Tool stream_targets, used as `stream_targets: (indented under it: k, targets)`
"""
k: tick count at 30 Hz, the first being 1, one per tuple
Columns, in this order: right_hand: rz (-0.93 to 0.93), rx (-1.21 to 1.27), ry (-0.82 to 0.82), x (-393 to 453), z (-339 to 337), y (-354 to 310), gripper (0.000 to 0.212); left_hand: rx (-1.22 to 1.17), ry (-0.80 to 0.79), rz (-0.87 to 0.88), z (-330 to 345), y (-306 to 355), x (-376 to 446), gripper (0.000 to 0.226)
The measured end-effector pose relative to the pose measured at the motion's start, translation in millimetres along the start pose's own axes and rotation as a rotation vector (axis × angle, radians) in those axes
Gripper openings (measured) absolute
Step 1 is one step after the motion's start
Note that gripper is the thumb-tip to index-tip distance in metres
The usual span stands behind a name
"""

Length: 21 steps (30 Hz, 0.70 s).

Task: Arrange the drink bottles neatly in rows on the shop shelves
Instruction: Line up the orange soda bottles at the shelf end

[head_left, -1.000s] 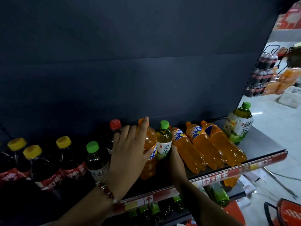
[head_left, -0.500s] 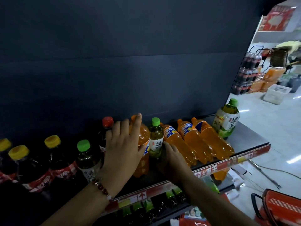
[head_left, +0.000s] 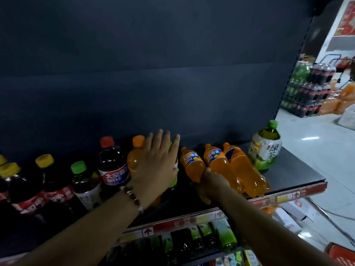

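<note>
On the dark metal shop shelf (head_left: 295,175) with its red and yellow price strip, the left hand (head_left: 157,167) lies flat with straight fingers (head_left: 163,139) spread, pressing against an upright clear plastic bottle of orange soda with an orange cap (head_left: 135,156) and a small green-capped tea bottle (head_left: 173,181), which is mostly hidden behind the palm. A beaded bracelet (head_left: 132,197) circles that wrist. The right hand (head_left: 208,184) grips the lower end of a lying orange soda bottle with a blue label (head_left: 192,166), its fingers curled under the bottle. Just beside it lie two more orange soda bottles (head_left: 224,167), side by side, caps pointing toward the dark back panel (head_left: 153,73), bases near the shelf's front edge. To their right a large green tea bottle with a green cap (head_left: 266,148) stands upright near the shelf's end. Left of the left hand stand a dark soda bottle with a red cap (head_left: 112,166), a tea bottle with a green cap (head_left: 84,181) and dark cola bottles with yellow caps (head_left: 51,181), close together. Green-labelled bottles (head_left: 207,239) fill the shelf below.
</note>
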State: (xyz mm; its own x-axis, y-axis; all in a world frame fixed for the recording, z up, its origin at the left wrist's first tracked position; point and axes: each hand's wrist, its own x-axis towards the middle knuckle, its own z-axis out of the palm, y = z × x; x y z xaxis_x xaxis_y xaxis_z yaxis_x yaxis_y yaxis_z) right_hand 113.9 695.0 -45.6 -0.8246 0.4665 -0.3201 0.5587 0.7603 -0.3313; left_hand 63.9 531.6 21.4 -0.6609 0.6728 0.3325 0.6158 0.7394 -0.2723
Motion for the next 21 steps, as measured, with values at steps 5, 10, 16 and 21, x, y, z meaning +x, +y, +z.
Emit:
stream_targets:
  k: [5,10,16,21]
  targets:
    - [-0.077,-0.240,-0.009,19,-9,1,0.063,0.037,-0.111,-0.087,14,15,8,0.088]
    - [-0.123,-0.219,-0.162,21,-13,4,0.074,0.025,-0.127,-0.155,15,25,7,0.087]
    - [-0.113,0.024,-0.171,20,-8,11,0.090,-0.241,0.035,-0.124,13,53,-4,0.064]
    - [-0.058,0.421,-0.258,7,-6,26,0.066,-0.805,-0.212,-0.468,20,82,-14,0.060]
